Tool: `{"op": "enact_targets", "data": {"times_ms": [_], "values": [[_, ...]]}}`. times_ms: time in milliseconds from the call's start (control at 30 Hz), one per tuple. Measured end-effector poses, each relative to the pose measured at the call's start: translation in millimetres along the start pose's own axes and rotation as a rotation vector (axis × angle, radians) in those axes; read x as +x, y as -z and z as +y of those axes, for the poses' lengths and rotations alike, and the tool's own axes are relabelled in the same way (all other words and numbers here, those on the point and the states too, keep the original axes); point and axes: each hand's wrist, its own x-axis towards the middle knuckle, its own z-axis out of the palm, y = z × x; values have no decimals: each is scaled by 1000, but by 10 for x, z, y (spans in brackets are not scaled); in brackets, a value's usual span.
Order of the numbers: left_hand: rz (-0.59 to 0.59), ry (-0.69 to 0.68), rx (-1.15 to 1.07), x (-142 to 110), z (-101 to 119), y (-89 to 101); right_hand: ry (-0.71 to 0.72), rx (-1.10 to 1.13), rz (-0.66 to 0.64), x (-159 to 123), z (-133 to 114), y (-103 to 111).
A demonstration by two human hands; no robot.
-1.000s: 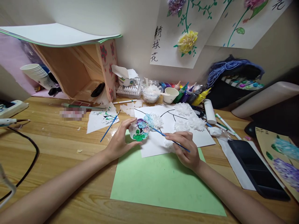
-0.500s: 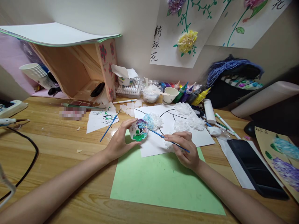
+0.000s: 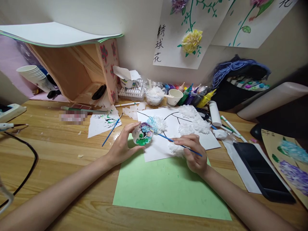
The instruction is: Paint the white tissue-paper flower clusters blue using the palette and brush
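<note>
Paint palette (image 3: 144,141) hides one edge of white paper (image 3: 154,152) overlapping green sheet (image 3: 168,189); curved left hand (image 3: 123,141) holds palette, right hand (image 3: 195,153) pinches paintbrush (image 3: 165,137).

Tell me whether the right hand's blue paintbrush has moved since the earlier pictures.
Yes: judged against the green paper, the blue paintbrush has shifted slightly rightward, together with the right hand.
</note>
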Motion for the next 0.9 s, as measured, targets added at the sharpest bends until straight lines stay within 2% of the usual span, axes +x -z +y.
{"op": "enact_targets", "data": {"times_ms": [133,200,400,633,800,900], "values": [[8,44,56,7,7,13,-113,98,257,-29,65,-27],[10,81,85,12,7,17,-169,101,335,-5,111,-17],[27,116,127,20,-4,17,-297,23,276,68,237,55],[24,114,131,26,7,19,-289,22,197,43,240,37],[30,98,133,25,0,16,-293,6,235,42,239,37],[27,103,127,25,-5,16,-297,13,212,43,240,38]]}}
